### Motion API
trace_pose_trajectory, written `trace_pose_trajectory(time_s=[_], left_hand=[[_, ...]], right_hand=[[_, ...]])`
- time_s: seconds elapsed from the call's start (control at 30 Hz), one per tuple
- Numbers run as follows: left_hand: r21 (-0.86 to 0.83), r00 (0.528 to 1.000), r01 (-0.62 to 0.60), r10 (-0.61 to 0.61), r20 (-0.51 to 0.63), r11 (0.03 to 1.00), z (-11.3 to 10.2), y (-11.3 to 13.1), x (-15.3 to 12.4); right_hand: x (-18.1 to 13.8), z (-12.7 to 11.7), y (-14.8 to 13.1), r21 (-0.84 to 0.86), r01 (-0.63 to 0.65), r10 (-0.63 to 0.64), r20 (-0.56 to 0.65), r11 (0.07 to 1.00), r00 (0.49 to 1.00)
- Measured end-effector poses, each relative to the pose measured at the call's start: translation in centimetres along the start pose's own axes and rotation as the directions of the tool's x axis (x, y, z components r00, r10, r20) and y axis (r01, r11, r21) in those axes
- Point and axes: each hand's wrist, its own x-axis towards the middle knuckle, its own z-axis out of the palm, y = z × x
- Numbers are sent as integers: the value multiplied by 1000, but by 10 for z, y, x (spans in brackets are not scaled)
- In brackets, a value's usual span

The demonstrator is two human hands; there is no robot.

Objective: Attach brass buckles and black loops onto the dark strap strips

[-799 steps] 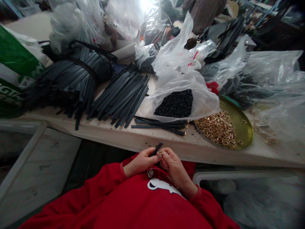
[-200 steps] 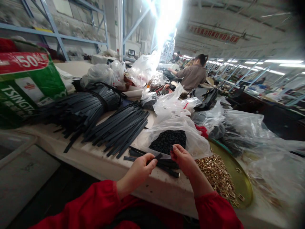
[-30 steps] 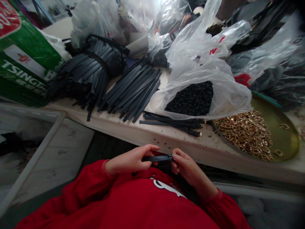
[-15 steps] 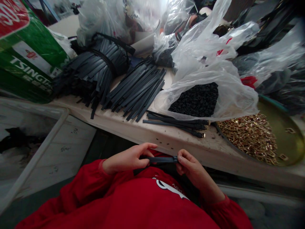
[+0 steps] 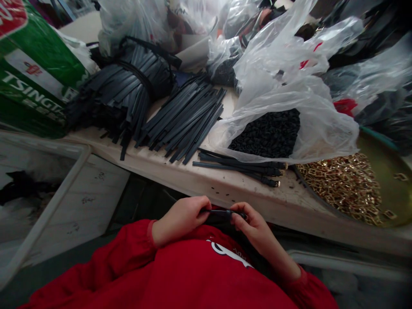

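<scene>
Just below the table's front edge, my left hand [image 5: 180,216] and my right hand [image 5: 249,223] both pinch one thin black strap [image 5: 219,212], stretched level between them over my red top. My right fingers close over the strap's right end, where a small loop sits. On the table above lie a few finished black straps [image 5: 240,167] with small gold ends. Beside these straps is an open plastic bag of small black loops [image 5: 267,133]. A round brass tray [image 5: 383,171] heaped with gold buckles [image 5: 341,184] stands at the right.
A loose pile of black strips [image 5: 186,118] and a tied bundle of strips [image 5: 125,88] fill the table's left. A green carton [image 5: 28,81] stands at far left. Crumpled plastic bags [image 5: 283,56] crowd the back. A pale tray frame [image 5: 48,201] sits lower left.
My hands have drawn closer together on the strap, and my right fingers have slid left over its end. The view has shifted slightly.
</scene>
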Motion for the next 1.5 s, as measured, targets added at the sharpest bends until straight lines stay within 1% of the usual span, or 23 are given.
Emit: trace_pose_trajectory(time_s=[0.03, 0.07, 0.1, 0.17, 0.2, 0.27, 0.33, 0.4, 0.43, 0.6, 0.73, 0.9, 1.1, 1.23, 1.4, 1.5], left_hand=[[73, 999, -5, 8, -45, 997, 4, -2, 1], [131, 996, -16, 28, -83, 991, 8, -3, 2], [173, 992, -40, 60, -114, 984, 11, -6, 3], [213, 970, -106, 148, -192, 971, 16, -10, 3], [220, 952, -136, 189, -240, 966, 18, -12, 2], [227, 899, -181, 254, -355, 957, 20, -16, 2], [236, 840, -211, 299, -453, 949, 21, -20, 2], [250, 791, -231, 331, -515, 940, 22, -24, 3], [254, 776, -237, 340, -532, 938, 23, -25, 3], [241, 753, -243, 339, -564, 940, 24, -27, 4], [237, 756, -233, 329, -566, 943, 26, -29, 4], [232, 768, -221, 316, -557, 947, 28, -30, 3], [232, 771, -216, 311, -555, 948, 28, -30, 1], [238, 765, -223, 321, -558, 945, 27, -29, -1], [243, 743, -223, 326, -585, 944, 28, -29, -3], [227, 746, -219, 313, -588, 949, 30, -30, -4]], right_hand=[[-1, 0, 1, -111, 94, -98, -30, 989, 995], [-2, 0, 2, -209, 204, -218, -44, 956, 975], [-4, 1, 4, -291, 318, -345, -43, 902, 938], [-6, 1, 8, -413, 514, -572, -22, 752, 820], [-6, 1, 10, -463, 573, -652, -14, 676, 758], [-6, 0, 14, -558, 630, -765, -12, 540, 644], [-5, -1, 17, -627, 647, -830, 1, 433, 558], [-4, -1, 18, -659, 660, -864, 31, 360, 502], [-3, -2, 19, -663, 668, -870, 50, 338, 490], [-4, -4, 21, -648, 697, -869, 107, 308, 483], [-3, -4, 24, -637, 710, -866, 133, 299, 483], [-2, -3, 25, -633, 714, -862, 143, 299, 487], [-2, -1, 26, -632, 707, -850, 141, 318, 508], [-4, -1, 26, -632, 707, -851, 139, 318, 507], [-6, -2, 28, -641, 702, -856, 133, 310, 500], [-7, -2, 30, -646, 696, -856, 125, 313, 501]])
